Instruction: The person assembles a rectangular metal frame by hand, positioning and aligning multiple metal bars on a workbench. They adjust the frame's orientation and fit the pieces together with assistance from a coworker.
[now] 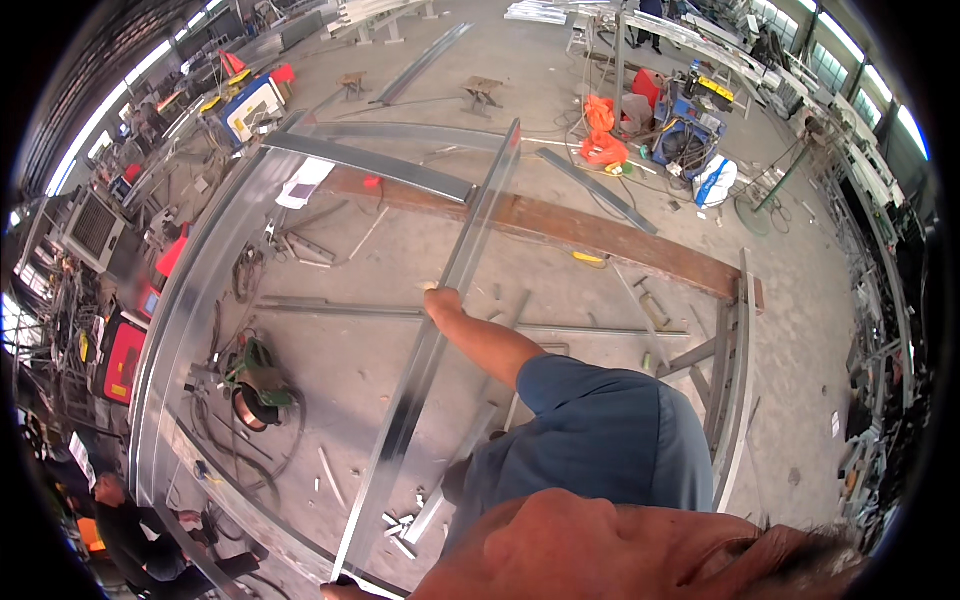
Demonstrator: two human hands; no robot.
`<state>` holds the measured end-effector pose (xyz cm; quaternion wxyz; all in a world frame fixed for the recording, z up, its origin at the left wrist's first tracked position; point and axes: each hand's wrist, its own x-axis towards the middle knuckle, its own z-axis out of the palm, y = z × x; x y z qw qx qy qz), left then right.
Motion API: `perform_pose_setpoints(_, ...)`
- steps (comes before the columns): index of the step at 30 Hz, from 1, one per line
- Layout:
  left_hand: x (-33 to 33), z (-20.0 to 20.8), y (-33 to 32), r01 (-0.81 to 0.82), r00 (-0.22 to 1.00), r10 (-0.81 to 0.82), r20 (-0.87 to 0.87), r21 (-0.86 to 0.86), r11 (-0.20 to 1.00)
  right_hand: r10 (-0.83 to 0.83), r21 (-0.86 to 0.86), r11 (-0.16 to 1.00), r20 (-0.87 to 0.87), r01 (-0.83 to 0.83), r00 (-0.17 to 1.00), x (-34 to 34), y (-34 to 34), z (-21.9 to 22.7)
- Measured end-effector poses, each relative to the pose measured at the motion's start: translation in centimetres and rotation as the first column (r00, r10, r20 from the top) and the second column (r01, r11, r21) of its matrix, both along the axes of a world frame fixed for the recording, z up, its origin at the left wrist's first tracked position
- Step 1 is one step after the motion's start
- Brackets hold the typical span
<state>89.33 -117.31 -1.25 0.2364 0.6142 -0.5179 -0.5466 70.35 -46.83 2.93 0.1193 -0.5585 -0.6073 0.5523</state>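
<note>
A long silver metal beam (402, 420) runs from the bottom edge up to the far middle. About halfway along, my right hand (441, 301) is closed round its edge, with the arm stretched out from a blue sleeve. At the near end of the beam, my left hand (345, 591) grips it; most of that hand is cut off by the picture's lower edge. Toward its far end, the beam meets a shorter grey crosspiece (370, 168), which reaches left to the long metal side rail (165, 330) of a large frame. A white paper sheet (305, 183) lies by the crosspiece.
A rusty brown beam (620, 245) crosses the floor beyond. Inside the frame stands a green wire feeder (255, 370) with a copper-coloured spool and cables. Metal offcuts (400, 528) lie near my feet. At lower left, another person (140, 540) crouches beside the frame.
</note>
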Motion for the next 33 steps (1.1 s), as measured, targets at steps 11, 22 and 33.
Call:
perform_pose_setpoints(11,1.2,-0.3,-2.1,0.036,0.999,-0.036,0.022,-0.013,0.999,0.030,0.079,0.996,-0.015,-0.029,0.999,-0.1,-0.9,0.5)
perform_pose_setpoints(22,1.3,0.4,-4.5,0.018,0.991,-0.008,-0.131,0.076,0.997,0.056,0.056,0.997,0.033,-0.058,0.998,-1.3,-0.1,-1.5)
perform_pose_setpoints(33,0.3,1.0,-2.8,-0.100,0.971,0.125,-0.205,0.126,0.987,0.031,0.037,0.999,0.026,-0.032,0.999,-2.5,1.6,-4.0)
